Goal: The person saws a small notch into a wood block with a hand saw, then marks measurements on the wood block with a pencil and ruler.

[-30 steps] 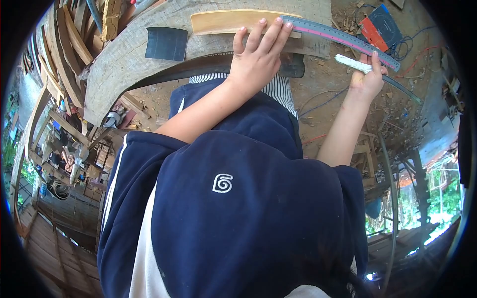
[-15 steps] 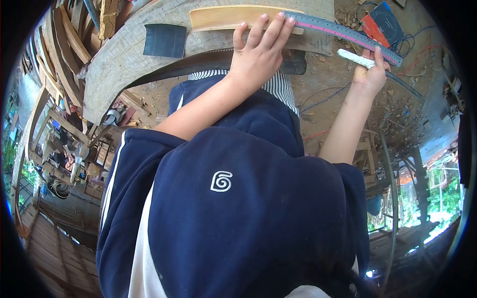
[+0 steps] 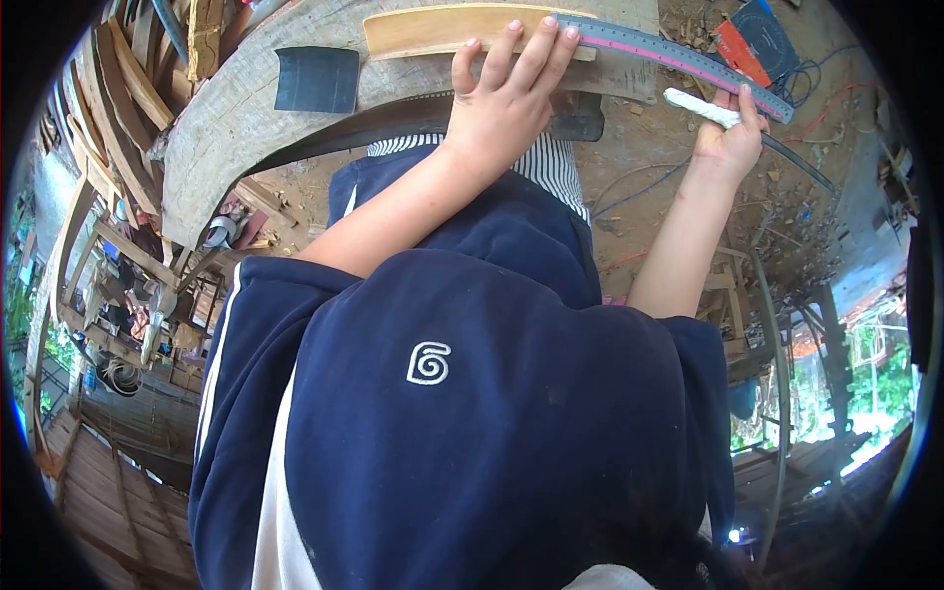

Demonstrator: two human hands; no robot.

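Observation:
My left hand (image 3: 500,110) lies palm down with its fingers stretched out, fingertips on a long, pale wooden board (image 3: 423,31) and the near end of a ruler (image 3: 678,61). Grey with a pink stripe, the ruler runs from the board out past the bench's right edge. At its far end my right hand (image 3: 729,140) is closed, palm up, pinching the ruler between thumb and fingers. That same hand also holds a thin dark strip with a white-wrapped end (image 3: 700,106), which looks like a handle. My left thumb is mostly hidden.
The board rests on a worn, curved wooden bench (image 3: 231,138). A black, slightly curved sheet (image 3: 317,80) lies left of the board. Wood pieces (image 3: 128,84) are piled at far left. On the littered floor are a red and dark-blue box (image 3: 757,47) and cables.
The whole view has shifted slightly, so the bench and board appear a little further left and higher. Both hands keep their places on the board and ruler.

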